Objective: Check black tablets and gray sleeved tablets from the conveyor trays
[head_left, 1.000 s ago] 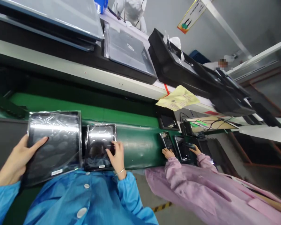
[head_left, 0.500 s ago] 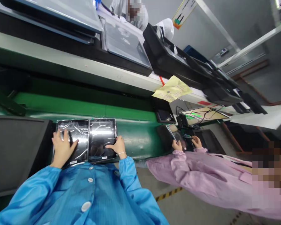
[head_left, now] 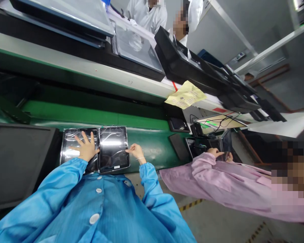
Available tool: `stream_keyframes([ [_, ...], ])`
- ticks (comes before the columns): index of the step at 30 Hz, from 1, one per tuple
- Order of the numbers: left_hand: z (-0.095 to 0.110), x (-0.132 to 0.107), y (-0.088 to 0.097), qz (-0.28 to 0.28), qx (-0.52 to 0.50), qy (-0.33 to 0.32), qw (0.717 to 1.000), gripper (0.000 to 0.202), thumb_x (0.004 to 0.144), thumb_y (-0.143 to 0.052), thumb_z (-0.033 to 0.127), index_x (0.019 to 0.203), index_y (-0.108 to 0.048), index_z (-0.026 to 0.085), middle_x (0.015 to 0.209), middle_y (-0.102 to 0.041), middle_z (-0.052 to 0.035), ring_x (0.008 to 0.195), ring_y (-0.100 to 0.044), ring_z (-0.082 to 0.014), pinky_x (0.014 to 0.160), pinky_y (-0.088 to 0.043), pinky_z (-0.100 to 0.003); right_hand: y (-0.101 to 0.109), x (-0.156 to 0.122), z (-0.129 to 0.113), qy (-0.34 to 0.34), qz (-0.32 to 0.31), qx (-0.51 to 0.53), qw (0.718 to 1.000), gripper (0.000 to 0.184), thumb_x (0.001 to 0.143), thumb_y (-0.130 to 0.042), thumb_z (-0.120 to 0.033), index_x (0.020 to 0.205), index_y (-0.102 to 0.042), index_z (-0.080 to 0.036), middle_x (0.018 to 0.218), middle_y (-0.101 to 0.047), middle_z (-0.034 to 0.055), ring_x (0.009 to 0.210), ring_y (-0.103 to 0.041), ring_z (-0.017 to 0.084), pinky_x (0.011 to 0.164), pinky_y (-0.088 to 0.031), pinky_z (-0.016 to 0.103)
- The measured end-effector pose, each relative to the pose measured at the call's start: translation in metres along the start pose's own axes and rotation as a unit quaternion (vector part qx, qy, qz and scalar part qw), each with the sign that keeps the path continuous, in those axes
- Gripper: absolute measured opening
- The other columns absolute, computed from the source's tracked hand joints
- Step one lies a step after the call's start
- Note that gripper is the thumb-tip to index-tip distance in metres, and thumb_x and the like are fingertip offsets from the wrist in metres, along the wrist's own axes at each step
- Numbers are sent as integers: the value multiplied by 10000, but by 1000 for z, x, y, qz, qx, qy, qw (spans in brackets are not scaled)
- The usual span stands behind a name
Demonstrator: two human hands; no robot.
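Two wrapped tablets side by side on the green belt (head_left: 152, 148)
Our left hand (head_left: 84, 148) lies flat, fingers spread, on the left tablet (head_left: 72, 143) — our right hand (head_left: 136, 152), fingers loosely apart, touches the right tablet (head_left: 113, 146) at 3 o'clock.

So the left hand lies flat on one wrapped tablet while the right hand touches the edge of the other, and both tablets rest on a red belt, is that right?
Not quite: the belt is green, as the head view shows. The rest holds: the left hand lies flat on the left wrapped tablet, and the right hand touches the edge of the right wrapped tablet.
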State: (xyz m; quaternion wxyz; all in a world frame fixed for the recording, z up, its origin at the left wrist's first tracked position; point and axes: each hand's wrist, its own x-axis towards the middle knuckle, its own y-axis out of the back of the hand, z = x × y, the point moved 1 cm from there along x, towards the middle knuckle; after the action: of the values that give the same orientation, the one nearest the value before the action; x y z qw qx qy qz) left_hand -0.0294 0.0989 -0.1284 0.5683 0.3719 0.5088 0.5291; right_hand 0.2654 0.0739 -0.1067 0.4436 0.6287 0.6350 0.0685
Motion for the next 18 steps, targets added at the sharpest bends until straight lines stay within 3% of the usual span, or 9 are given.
stream_keyframes([
  [4, 4, -5, 6, -13, 14, -15, 1000, 1031, 904, -791, 381, 1721, -201, 161, 1787, 65, -280, 1583, 47, -676, 1109, -190, -965, 9, 5, -1, 14, 15, 26, 999, 305, 954, -787, -410, 1077, -669, -158, 919, -683, -5, 752, -644, 126, 738, -572, 294],
  [7, 8, -11, 9, -26, 17, -19, 999, 911, 961, -730, 337, 1717, -240, 202, 1805, 10, -234, 1612, -5, -623, 1194, -220, -909, -4, 4, -4, 19, 27, 32, 999, 565, 608, -1029, -410, 951, -643, -179, 898, -655, -24, 765, -608, 129, 768, -530, 280],
  [9, 11, -16, 9, -33, 15, -19, 999, 867, 977, -711, 304, 1712, -255, 246, 1813, -8, -195, 1633, -29, -575, 1231, -233, -876, -16, 3, -4, 10, 18, 34, 999, 631, 460, -1077, -368, 842, -606, -195, 835, -632, -42, 736, -576, 128, 745, -508, 271],
  [10, 12, -18, 9, -34, 13, -18, 999, 861, 979, -710, 299, 1710, -257, 264, 1815, -10, -180, 1640, -41, -555, 1243, -235, -864, -21, 3, -3, 4, 9, 37, 999, 600, 487, -1071, -363, 805, -591, -195, 802, -622, -49, 717, -567, 125, 733, -504, 272],
  [12, 9, -17, 11, -37, 4, -20, 999, 841, 985, -709, 319, 1703, -272, 277, 1814, -47, -171, 1643, -105, -526, 1256, -259, -838, -26, 4, 0, -2, -13, 47, 999, 459, 683, -997, -377, 783, -594, -180, 778, -621, -49, 707, -575, 122, 734, -517, 281],
  [14, -1, -4, 20, -50, -16, -36, 998, 777, 991, -711, 375, 1669, -352, 259, 1780, -208, -180, 1608, -282, -475, 1248, -357, -774, -25, 6, 4, -3, -34, 66, 997, 333, 876, -866, -378, 807, -624, -161, 803, -644, -33, 738, -617, 128, 762, -551, 300],
  [16, -22, 21, 42, -65, -45, -63, 995, 660, 992, -715, 424, 1578, -490, 220, 1660, -443, -176, 1486, -497, -388, 1202, -479, -664, -19, 8, 6, 0, -53, 98, 994, 285, 972, -770, -389, 863, -660, -150, 856, -682, -11, 790, -664, 142, 793, -585, 324],
  [18, -51, 58, 75, -60, -71, -78, 993, 530, 992, -721, 418, 1451, -600, 183, 1507, -594, -151, 1356, -612, -317, 1151, -541, -577, -11, 7, 8, 4, -66, 143, 988, 280, 985, -753, -410, 923, -681, -147, 914, -719, 9, 836, -700, 155, 829, -607, 348],
])
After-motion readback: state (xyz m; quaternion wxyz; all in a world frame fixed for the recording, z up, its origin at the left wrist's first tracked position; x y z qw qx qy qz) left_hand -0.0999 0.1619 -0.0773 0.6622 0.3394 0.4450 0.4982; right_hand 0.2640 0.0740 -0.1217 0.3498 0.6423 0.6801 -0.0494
